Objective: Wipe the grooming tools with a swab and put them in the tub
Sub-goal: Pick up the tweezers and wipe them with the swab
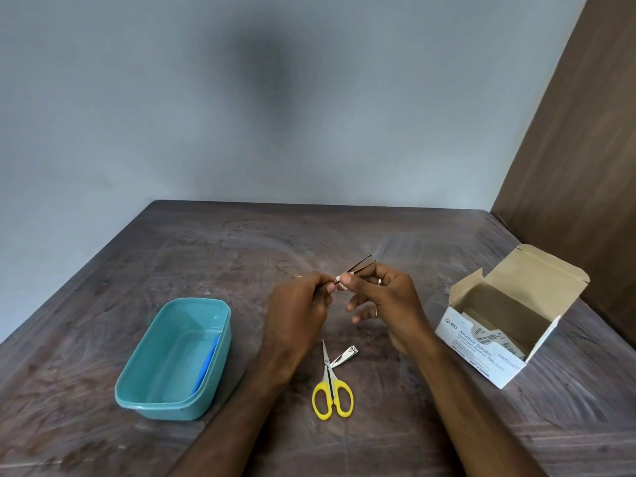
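Tweezers [358, 266] held above the table [241, 242] between both hands, tips pointing up and away. Left hand [299, 306] grips the near end, fingers curled round it. Right hand [385, 297] pinches a small white swab [339, 282] against the tweezer arms with thumb and forefinger; other fingers loosely spread, rings visible. Just below the hands: yellow-handled scissors [331, 387] and a nail clipper [346, 355], touching or overlapping at the blades. Left of the left hand: teal tub [144, 394], a blue item [208, 364] lying inside. Right of the right hand: open box of alcohol swabs [481, 356], flap up.
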{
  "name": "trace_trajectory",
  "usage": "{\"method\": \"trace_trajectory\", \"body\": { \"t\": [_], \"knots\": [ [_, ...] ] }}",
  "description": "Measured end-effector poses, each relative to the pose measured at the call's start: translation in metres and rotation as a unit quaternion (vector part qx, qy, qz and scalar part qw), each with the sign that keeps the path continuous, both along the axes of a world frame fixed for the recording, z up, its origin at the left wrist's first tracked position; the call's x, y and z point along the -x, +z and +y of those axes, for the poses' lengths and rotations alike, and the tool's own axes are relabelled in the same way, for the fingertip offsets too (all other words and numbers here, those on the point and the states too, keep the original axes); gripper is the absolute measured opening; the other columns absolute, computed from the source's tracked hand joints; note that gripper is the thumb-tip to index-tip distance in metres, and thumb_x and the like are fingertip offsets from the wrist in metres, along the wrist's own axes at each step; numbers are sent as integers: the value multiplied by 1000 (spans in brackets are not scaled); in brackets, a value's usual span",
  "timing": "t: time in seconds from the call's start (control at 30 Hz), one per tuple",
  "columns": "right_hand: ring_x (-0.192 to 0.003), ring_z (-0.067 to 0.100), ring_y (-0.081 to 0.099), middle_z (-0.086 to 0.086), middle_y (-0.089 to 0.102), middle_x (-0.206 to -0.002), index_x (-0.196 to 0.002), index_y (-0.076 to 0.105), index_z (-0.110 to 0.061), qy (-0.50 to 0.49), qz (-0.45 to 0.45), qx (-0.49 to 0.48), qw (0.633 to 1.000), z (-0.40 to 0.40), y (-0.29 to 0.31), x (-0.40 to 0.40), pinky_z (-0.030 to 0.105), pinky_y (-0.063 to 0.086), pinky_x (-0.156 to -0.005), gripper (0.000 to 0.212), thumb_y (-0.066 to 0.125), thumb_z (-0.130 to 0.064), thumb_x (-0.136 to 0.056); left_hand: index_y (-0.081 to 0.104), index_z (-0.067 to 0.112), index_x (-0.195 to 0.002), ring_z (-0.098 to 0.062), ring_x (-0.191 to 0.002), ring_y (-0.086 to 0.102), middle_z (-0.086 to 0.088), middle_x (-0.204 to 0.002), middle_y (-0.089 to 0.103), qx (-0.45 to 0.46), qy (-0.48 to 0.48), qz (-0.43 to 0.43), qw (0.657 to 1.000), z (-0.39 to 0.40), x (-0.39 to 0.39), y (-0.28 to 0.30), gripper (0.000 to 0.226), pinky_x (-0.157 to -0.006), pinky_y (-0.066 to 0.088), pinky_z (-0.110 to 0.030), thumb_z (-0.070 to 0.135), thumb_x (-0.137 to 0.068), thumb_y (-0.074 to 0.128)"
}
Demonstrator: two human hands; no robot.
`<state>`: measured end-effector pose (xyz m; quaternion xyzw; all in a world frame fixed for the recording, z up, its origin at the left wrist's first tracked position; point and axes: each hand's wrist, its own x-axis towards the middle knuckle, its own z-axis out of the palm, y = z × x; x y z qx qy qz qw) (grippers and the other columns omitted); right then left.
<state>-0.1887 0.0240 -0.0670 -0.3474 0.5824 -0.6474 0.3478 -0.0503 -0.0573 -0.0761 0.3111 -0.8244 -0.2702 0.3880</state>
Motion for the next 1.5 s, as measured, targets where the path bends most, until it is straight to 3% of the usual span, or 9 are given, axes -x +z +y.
{"method": "trace_trajectory", "body": {
  "t": [0.1,0.27,0.4,0.57,0.7,0.93,1.23,1.5],
  "knots": [
    [-58,23,66,14,75,-85,-100,64,0,-23,-26,9,999,0,0,-5,31,54,-47,34,83,-17,-77,75,14,-95,-13,-69,68,3,-74,72,0,17,-2,1000,3,2,1,13,-67,57,-39,13,-93,63],
    [-51,24,62,10,73,-80,-123,47,-22,-44,-16,29,998,-1,0,-6,31,51,-42,60,84,-9,-77,75,16,-90,-10,-61,69,6,-67,71,-89,3,15,996,5,3,1,13,-67,60,-40,13,-93,63],
    [-48,27,60,19,70,-79,-135,47,-42,-25,29,29,999,-1,1,-2,31,50,-42,78,84,-5,-76,74,20,-84,-12,-56,69,7,-59,68,-139,-13,22,990,3,2,1,16,-65,61,-43,13,-93,63],
    [-46,25,61,19,72,-80,-111,75,-22,11,90,6,996,2,2,1,31,51,-43,35,81,-7,-79,74,19,-83,-14,-56,69,8,-57,67,-134,-30,7,991,2,2,0,16,-64,60,-43,9,-91,64],
    [-47,24,63,18,74,-79,-98,78,-12,10,117,-27,993,2,2,2,30,52,-44,19,80,-8,-80,72,21,-84,-18,-58,70,4,-60,68,-147,-33,2,989,2,1,2,19,-64,61,-41,6,-92,63],
    [-52,23,67,16,75,-75,-91,77,-8,10,111,-32,993,1,2,2,33,56,-49,15,81,-3,-78,72,16,-84,-16,-58,70,2,-62,69,-160,-35,-6,986,2,1,3,18,-63,62,-36,5,-93,61],
    [-57,25,71,12,77,-75,-87,77,-9,3,70,-47,996,1,5,2,34,59,-55,13,78,1,-80,74,14,-82,-16,-60,70,4,-62,69,-123,-22,-21,992,-2,2,-1,17,-67,60,-41,4,-90,62],
    [-57,28,71,15,76,-78,-86,78,-9,-20,59,-36,997,4,6,6,35,61,-56,11,78,0,-80,75,9,-85,-19,-61,71,-5,-66,71,-106,-12,-14,994,-4,1,-3,16,-68,60,-43,0,-88,61]
  ]
}}
